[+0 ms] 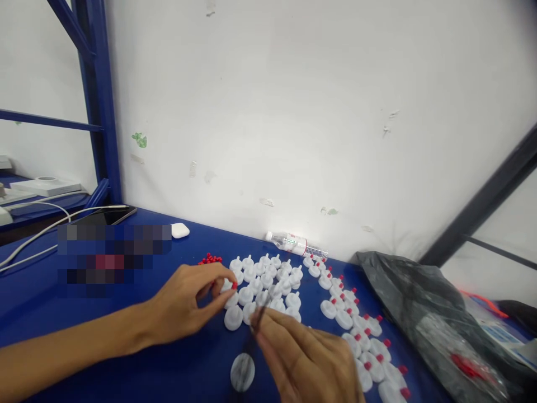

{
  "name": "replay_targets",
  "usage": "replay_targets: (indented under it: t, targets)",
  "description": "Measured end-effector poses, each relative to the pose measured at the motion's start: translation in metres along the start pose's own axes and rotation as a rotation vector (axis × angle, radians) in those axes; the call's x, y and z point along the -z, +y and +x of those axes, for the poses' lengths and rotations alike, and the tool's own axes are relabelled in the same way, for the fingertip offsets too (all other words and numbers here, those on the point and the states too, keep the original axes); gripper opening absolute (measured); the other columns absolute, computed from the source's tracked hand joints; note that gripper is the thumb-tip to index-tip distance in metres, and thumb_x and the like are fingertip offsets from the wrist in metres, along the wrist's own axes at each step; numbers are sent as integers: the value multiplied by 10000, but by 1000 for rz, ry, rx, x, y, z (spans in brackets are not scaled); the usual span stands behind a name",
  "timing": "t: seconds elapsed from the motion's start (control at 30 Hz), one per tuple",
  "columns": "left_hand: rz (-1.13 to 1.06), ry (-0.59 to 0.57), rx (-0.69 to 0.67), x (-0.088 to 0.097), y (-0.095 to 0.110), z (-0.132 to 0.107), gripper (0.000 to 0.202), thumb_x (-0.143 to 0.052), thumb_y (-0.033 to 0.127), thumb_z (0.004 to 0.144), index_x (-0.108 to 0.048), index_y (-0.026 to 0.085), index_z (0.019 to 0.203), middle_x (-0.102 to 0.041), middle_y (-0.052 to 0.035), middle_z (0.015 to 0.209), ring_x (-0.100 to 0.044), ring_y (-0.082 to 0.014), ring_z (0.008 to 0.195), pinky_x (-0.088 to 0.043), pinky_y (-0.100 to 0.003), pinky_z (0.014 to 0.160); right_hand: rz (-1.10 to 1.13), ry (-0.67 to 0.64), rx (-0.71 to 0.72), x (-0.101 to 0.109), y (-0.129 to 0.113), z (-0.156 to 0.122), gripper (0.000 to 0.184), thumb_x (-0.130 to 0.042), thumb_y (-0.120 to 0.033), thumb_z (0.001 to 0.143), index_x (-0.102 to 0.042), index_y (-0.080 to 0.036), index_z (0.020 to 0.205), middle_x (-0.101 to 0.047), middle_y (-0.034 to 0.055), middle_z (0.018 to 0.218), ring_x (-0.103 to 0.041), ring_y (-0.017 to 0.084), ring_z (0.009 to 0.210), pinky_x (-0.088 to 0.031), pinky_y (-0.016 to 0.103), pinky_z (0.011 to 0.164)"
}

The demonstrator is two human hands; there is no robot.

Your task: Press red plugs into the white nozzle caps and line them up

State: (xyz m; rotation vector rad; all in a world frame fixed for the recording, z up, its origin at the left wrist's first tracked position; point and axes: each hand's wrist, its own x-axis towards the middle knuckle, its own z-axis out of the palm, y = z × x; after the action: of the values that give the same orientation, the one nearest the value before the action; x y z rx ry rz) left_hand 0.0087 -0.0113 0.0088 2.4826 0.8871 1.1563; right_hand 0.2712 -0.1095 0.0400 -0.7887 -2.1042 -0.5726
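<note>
My left hand (191, 302) pinches a small red bead (234, 285) between thumb and fingers, right over a white plastic cap (229, 286) at the edge of a cluster of white caps (268, 282) on the blue table (50, 305). My right hand (308, 361) holds a thin dark tool, probably tweezers (259, 316), with its tip near the caps. A small pile of red beads (210, 259) lies behind my left hand. To the right, a row of white caps with red tips (361, 330) runs toward me.
A round white disc (242, 371) lies close to my right hand. A clear bottle (293, 243) lies by the white wall. A dark plastic bag (423, 313) sits at right. A phone (111, 215), white earbud case (180, 230) and cables (37, 232) are at left, near a blue frame (100, 101).
</note>
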Motion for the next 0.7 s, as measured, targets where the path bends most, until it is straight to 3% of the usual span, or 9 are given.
replay_targets:
  t: [0.13, 0.23, 0.33, 0.47, 0.63, 0.7]
  targets:
    - [374, -35, -37, 18, -34, 16, 280, -454, 181, 1150, -726, 196, 1219, -651, 40, 896, -632, -169, 761, -339, -297, 735, -42, -5, -25, 12, 5, -1, 287, -619, -160, 1111, -733, -247, 1359, -898, -26, 1226, -896, 168, 871, -718, 175, 720]
    - [575, -176, -69, 29, -57, 23, 208, -552, 140, 1123, -751, 199, 1120, -714, 9, 888, -631, -199, 696, -263, -323, 664, -78, -15, -46, 16, 7, -3, 274, -597, -169, 1135, -726, -258, 1360, -896, -37, 1232, -895, 170, 863, -705, 203, 624]
    - [720, -294, -95, 34, -70, 24, 180, -604, 121, 1137, -767, 196, 1130, -739, 0, 885, -631, -215, 667, -304, -327, 640, -84, -22, -39, 16, 10, -4, 278, -609, -159, 1127, -731, -255, 1356, -892, -32, 1252, -893, 164, 853, -695, 208, 611]
    - [847, -358, -98, 33, -70, 20, 259, -575, 34, 1130, -749, 178, 1257, -773, -11, 993, -669, -213, 717, -378, -336, 662, -83, -36, -36, 17, 14, -5, 265, -602, -163, 1129, -729, -254, 1343, -894, -21, 1241, -890, 161, 829, -691, 197, 613]
    - [888, -340, -98, 29, -60, 15, 395, -514, -91, 1060, -745, 183, 1227, -796, -37, 1017, -740, -234, 768, -257, -385, 640, -57, -57, -78, 28, 19, -5, 280, -615, -204, 1131, -710, -290, 1380, -888, -31, 1264, -899, 176, 918, -712, 170, 742]
    - [870, -302, -99, 28, -55, 15, 393, -496, -96, 1049, -737, 184, 1182, -782, -36, 964, -730, -236, 737, -199, -405, 638, -74, -45, -138, 36, 23, -5, 278, -628, -252, 1130, -710, -333, 1383, -891, -46, 1239, -896, 174, 865, -706, 163, 707]
